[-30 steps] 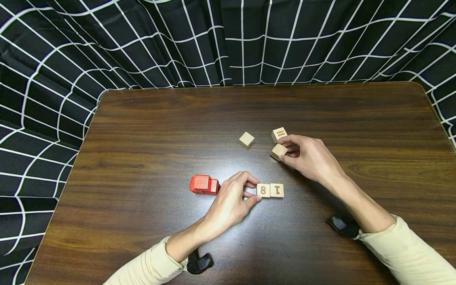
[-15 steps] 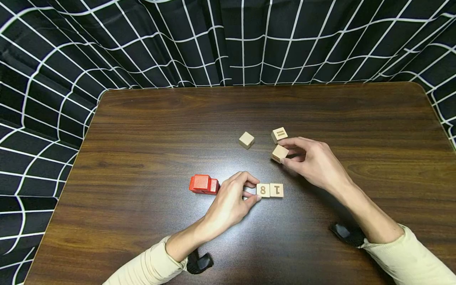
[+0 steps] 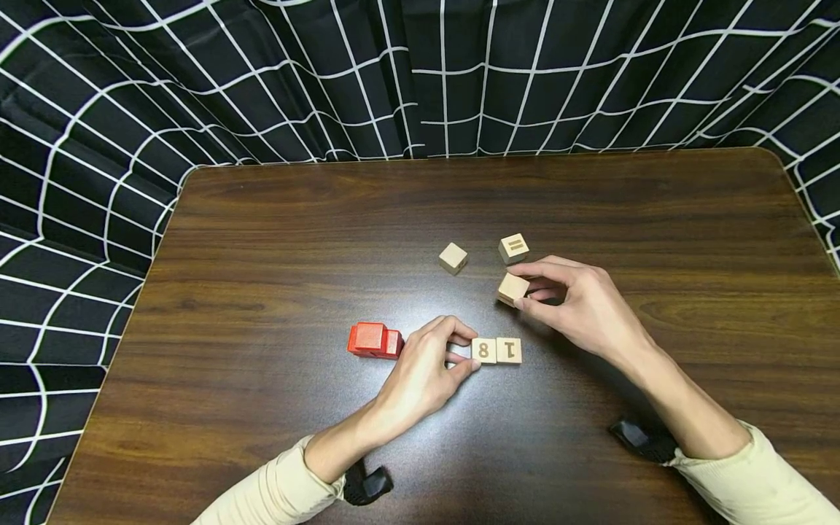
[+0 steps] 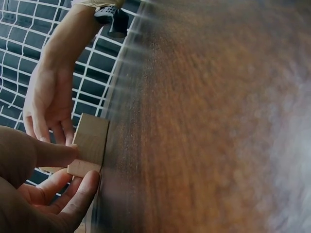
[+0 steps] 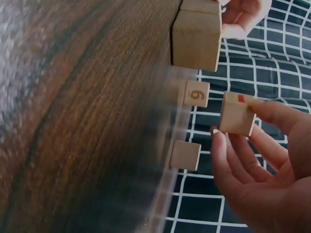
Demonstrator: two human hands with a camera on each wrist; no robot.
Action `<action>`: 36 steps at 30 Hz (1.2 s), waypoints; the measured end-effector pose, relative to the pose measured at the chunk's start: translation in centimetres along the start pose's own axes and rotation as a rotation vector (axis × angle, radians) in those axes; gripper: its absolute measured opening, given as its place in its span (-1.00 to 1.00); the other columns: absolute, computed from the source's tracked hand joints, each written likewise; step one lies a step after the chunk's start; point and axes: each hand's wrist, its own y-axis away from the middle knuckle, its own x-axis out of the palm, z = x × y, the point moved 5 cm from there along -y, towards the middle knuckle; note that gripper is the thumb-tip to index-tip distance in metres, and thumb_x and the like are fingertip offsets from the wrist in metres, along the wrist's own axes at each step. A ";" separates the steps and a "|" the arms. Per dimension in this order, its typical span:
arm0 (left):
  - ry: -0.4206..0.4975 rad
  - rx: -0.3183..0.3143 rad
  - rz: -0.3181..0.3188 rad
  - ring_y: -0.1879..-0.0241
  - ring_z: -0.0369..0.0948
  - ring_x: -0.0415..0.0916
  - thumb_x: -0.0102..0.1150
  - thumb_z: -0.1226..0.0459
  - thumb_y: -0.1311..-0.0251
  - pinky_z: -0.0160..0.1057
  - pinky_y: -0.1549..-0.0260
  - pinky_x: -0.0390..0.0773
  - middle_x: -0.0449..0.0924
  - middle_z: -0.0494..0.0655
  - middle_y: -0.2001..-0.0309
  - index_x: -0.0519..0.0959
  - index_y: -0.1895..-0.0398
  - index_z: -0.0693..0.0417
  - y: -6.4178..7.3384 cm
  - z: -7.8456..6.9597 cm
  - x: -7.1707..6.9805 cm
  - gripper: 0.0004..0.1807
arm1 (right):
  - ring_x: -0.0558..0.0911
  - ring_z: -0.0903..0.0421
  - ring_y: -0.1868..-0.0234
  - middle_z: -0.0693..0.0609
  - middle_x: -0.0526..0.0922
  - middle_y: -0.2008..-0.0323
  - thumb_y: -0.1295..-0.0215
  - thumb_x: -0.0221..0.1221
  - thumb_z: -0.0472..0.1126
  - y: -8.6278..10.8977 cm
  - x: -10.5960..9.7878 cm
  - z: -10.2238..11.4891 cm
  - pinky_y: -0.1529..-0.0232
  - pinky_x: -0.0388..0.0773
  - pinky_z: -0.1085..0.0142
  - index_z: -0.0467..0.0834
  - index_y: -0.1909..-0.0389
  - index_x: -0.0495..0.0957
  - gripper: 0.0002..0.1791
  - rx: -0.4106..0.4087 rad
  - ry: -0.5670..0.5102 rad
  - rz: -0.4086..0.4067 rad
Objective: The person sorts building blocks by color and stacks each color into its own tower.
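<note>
My left hand (image 3: 429, 368) pinches the wooden block marked 8 (image 3: 483, 351) between thumb and fingers. Flush against its right side lies a block marked 1 (image 3: 508, 351); both characters appear upside down from here. Farther back, my right hand (image 3: 587, 306) pinches a wooden cube (image 3: 513, 288) with a plain top. The right wrist view shows a red mark on one face of this held cube (image 5: 237, 116), which looks raised off the table. Just beyond it sits a block with an equals sign (image 3: 514, 248). A plain-topped block (image 3: 453, 259) rests left of that one.
Left of my left hand stands a red toy-like object (image 3: 374, 340), partly behind the fingers. The brown wooden table (image 3: 282, 240) ends at a black curtain with white grid lines (image 3: 315, 80). Each wrist wears a black device (image 3: 369, 486).
My right hand has drawn the held cube slightly toward me, opening a gap from the equals-sign block. The left hand and its two blocks stay nearly still.
</note>
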 end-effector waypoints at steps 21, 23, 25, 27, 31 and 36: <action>-0.005 0.006 0.008 0.32 -0.37 0.66 0.44 0.37 -0.08 -0.49 0.27 0.63 0.64 -0.11 0.16 0.60 0.08 0.03 -0.2 0.0 0.0 -0.67 | 0.70 0.23 0.23 0.15 0.67 0.12 -0.08 0.42 -0.44 1.5 0.8 0.8 0.20 0.70 0.36 -0.11 0.02 0.68 -0.59 -0.015 -0.072 0.025; -0.006 0.006 0.007 0.31 -0.36 0.66 0.44 0.37 -0.08 -0.49 0.26 0.63 0.64 -0.11 0.16 0.60 0.08 0.02 -0.2 0.0 0.0 -0.67 | 0.70 0.24 0.22 0.14 0.68 0.11 -0.06 0.43 -0.44 1.7 0.9 1.0 0.19 0.70 0.35 -0.12 0.03 0.69 -0.58 -0.034 -0.079 0.028; -0.004 0.006 0.007 0.31 -0.36 0.66 0.44 0.37 -0.08 -0.49 0.26 0.63 0.64 -0.11 0.15 0.59 0.07 0.03 -0.2 0.1 0.0 -0.66 | 0.70 0.23 0.22 0.11 0.68 0.12 -0.05 0.43 -0.46 1.9 1.0 1.1 0.20 0.71 0.34 -0.14 0.03 0.69 -0.58 -0.055 -0.093 0.034; 0.003 0.006 0.008 0.30 -0.36 0.67 0.44 0.38 -0.08 -0.49 0.26 0.64 0.64 -0.10 0.15 0.59 0.06 0.04 -0.2 0.0 0.0 -0.66 | 0.70 0.23 0.22 0.09 0.69 0.12 -0.04 0.44 -0.46 2.0 1.1 1.3 0.20 0.71 0.33 -0.16 0.04 0.70 -0.59 -0.073 -0.105 0.038; 0.026 0.006 0.012 0.30 -0.35 0.67 0.44 0.39 -0.08 -0.49 0.26 0.64 0.63 -0.08 0.14 0.58 0.05 0.06 -0.2 0.0 0.0 -0.64 | 0.71 0.22 0.23 0.07 0.69 0.15 -0.05 0.44 -0.45 2.2 1.3 1.6 0.21 0.71 0.34 -0.15 0.05 0.70 -0.60 -0.073 -0.121 0.048; 0.062 0.000 0.013 0.30 -0.33 0.67 0.45 0.41 -0.07 -0.48 0.27 0.65 0.63 -0.05 0.13 0.57 0.04 0.09 -0.2 0.1 0.0 -0.63 | 0.72 0.20 0.22 0.07 0.71 0.16 -0.07 0.43 -0.42 2.3 1.6 1.8 0.20 0.71 0.34 -0.13 0.06 0.70 -0.63 -0.071 -0.125 0.064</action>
